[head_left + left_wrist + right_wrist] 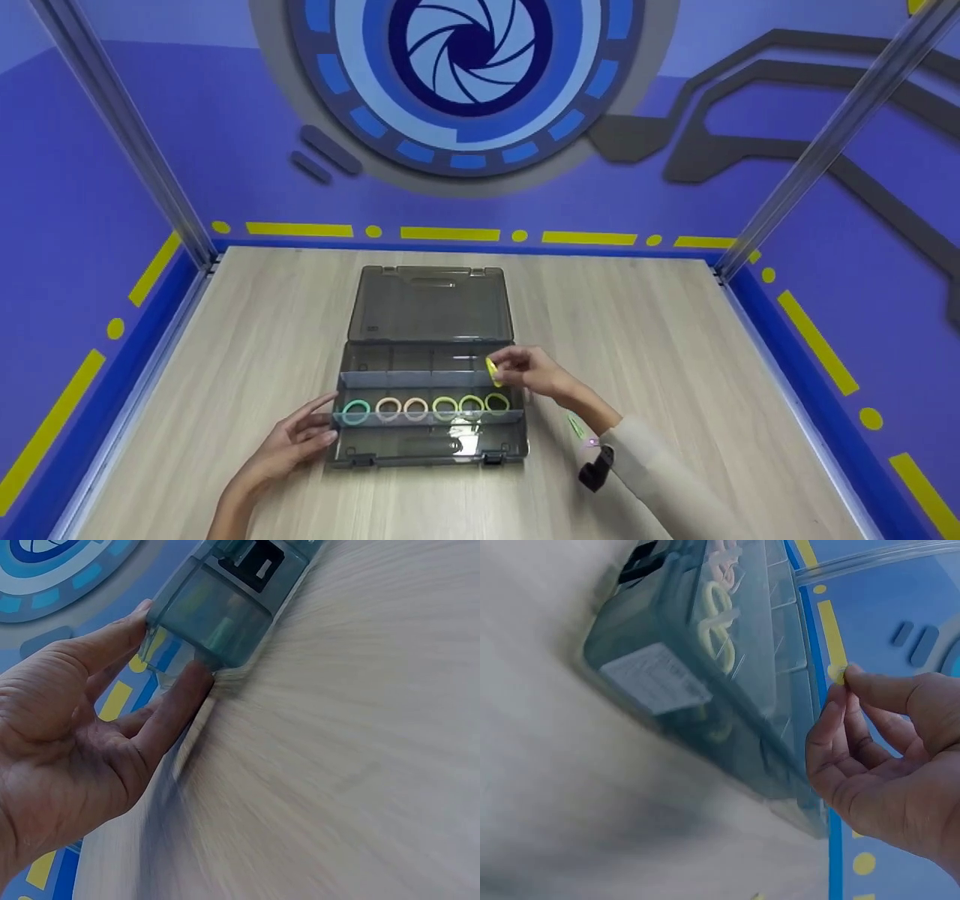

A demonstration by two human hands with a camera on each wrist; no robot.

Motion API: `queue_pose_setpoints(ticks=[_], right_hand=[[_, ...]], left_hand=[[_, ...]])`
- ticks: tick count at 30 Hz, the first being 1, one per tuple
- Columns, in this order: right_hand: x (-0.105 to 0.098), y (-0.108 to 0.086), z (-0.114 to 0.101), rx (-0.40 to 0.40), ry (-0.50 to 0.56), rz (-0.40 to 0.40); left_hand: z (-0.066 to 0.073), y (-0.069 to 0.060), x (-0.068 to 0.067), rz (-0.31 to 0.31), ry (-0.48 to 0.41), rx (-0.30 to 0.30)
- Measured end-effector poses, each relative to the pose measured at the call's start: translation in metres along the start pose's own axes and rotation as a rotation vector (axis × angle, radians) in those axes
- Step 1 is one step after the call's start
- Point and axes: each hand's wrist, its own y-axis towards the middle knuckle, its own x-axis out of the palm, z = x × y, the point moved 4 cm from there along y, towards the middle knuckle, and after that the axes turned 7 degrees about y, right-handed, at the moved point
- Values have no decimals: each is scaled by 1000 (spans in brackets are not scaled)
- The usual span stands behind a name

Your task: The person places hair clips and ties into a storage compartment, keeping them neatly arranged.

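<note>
A smoky see-through organizer box [431, 459] lies on the table with its lid [431, 304] swung back. Several round hair ties, a teal one [356, 411], pinkish ones and yellow-green ones [444, 409], stand in a line in its middle row. My right hand [531, 371] pinches a slim yellow hair clip [492, 371] between thumb and fingertips, above the box's right end. Only a bit of the clip shows in the right wrist view. With fairly straight fingers, my left hand [97, 720] touches the box's left side wall [217, 615].
By the right sleeve, a green hair clip [576, 426] and a small purple item [592, 442] lie on the wooden table [645, 315], partly hidden by the arm. A black strap piece [596, 469] sits at the right wrist. Blue printed panels enclose the back and sides.
</note>
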Motion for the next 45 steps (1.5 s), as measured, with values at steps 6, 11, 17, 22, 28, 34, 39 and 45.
queue_pose_setpoints(ticks=[6, 11, 17, 22, 28, 34, 39, 45], right_hand=[[18, 22, -8, -8, 93, -48], [25, 36, -13, -10, 120, -29], [32, 55, -21, -46, 162, 30], [42, 72, -23, -69, 140, 76], [59, 88, -22, -52, 155, 81], [80, 101, -23, -40, 122, 67], [94, 109, -25, -37, 119, 44], [105, 116, -29, -64, 65, 44]], left_hand=[[-1, -2, -3, 4, -6, 7], [-1, 0, 0, -4, -14, -3], [-1, 1, 2, 9, -6, -6], [-2, 1, 2, 2, -15, -5], [-2, 1, 1, -7, -17, 4], [0, 1, 1, 12, -4, -4], [1, 0, 2, 22, 17, 18], [2, 1, 1, -14, 3, 73]])
